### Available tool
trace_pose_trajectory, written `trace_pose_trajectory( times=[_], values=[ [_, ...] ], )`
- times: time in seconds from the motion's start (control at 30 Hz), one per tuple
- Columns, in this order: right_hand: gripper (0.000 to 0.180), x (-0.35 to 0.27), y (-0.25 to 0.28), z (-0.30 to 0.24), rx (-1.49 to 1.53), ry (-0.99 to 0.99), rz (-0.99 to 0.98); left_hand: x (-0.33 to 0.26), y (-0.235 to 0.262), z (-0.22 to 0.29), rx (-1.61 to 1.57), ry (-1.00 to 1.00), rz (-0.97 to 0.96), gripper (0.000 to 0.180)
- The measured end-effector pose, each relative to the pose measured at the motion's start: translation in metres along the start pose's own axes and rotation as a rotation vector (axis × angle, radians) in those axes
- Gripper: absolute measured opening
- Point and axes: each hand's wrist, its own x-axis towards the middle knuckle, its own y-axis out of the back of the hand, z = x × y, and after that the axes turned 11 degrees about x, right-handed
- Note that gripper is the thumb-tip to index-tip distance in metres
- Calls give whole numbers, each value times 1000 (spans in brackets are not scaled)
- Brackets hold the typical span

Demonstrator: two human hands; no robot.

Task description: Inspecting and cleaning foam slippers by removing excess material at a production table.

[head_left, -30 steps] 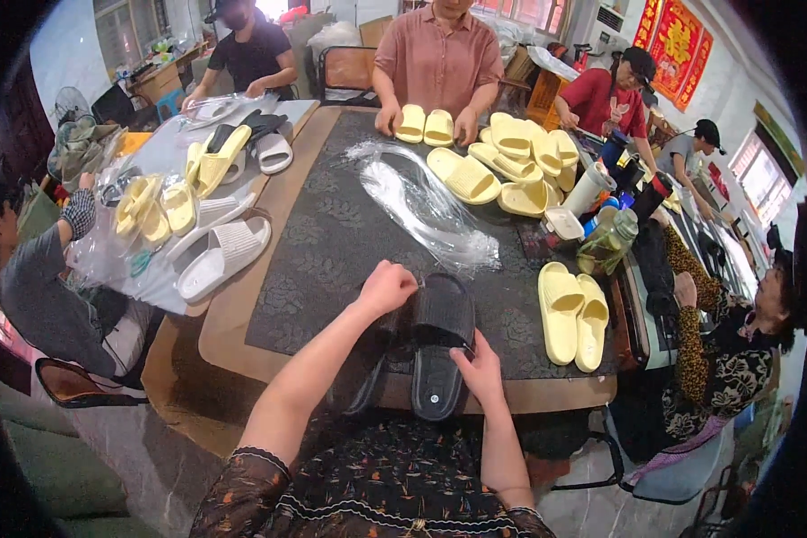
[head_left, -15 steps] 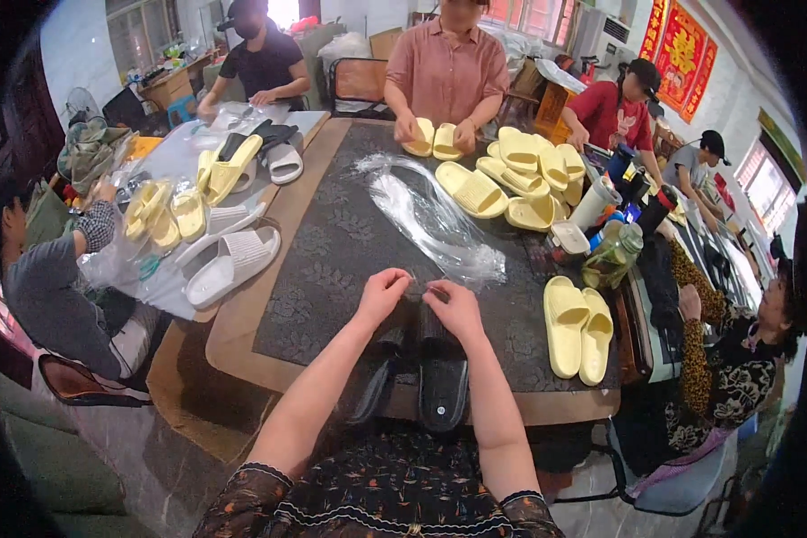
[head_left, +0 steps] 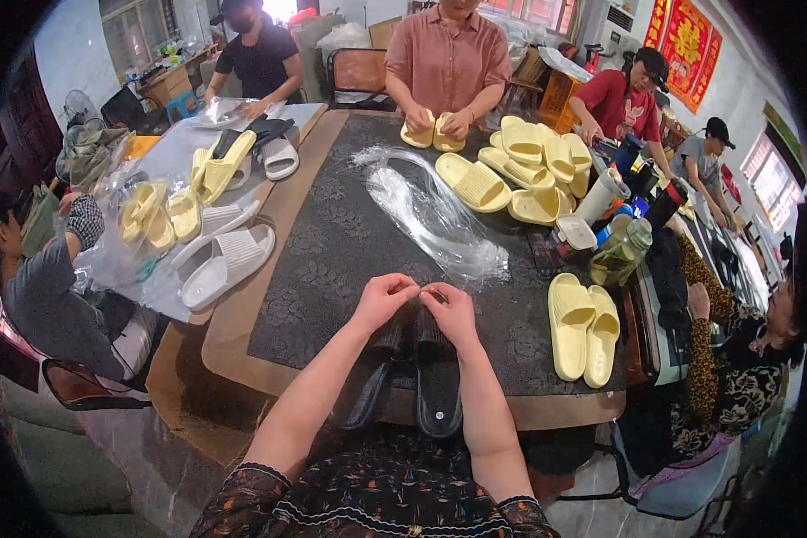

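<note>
A pair of black slippers lies before me at the table's near edge, the left slipper (head_left: 364, 392) and the right slipper (head_left: 438, 387) side by side with their heels toward me. My left hand (head_left: 386, 302) and my right hand (head_left: 449, 310) meet over their toe ends. Thumb and fingers of both hands are pinched together, fingertips almost touching. Whatever is between them is too small to make out. Just beyond my hands lies a pile of clear plastic strands (head_left: 435, 220). To the right of my hands sits a pair of pale yellow slippers (head_left: 583, 330).
Yellow slippers (head_left: 475, 182) are heaped at the far right, beside a grey cup (head_left: 603, 195) and a jar (head_left: 620, 253). White slippers (head_left: 229, 266) lie on the left table. Across the dark tabletop (head_left: 309, 242), a person (head_left: 448, 54) holds yellow slippers; others sit on both sides.
My hands have drawn closer together, fingertips now nearly meeting above the black slippers. The view has shifted slightly. The person across the table has moved their hands on the yellow slippers.
</note>
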Motion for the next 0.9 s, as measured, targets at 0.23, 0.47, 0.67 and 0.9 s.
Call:
trace_pose_trajectory(
  times=[0.23, 0.47, 0.67, 0.9],
  values=[
    [21, 2, -1, 7, 1, -10, 40, 2, -1, -10, -8, 58, 109, 15],
    [20, 0, 0, -2, -50, -39, 86, 1, 0, -11, 46, 78, 123, 16],
    [19, -4, -2, -6, -43, 39, 18, 0, -2, -12, -7, 42, 91, 17],
    [21, 2, -2, 9, -32, 12, 58, 1, 1, -3, -53, 95, 159, 15]
  ],
)
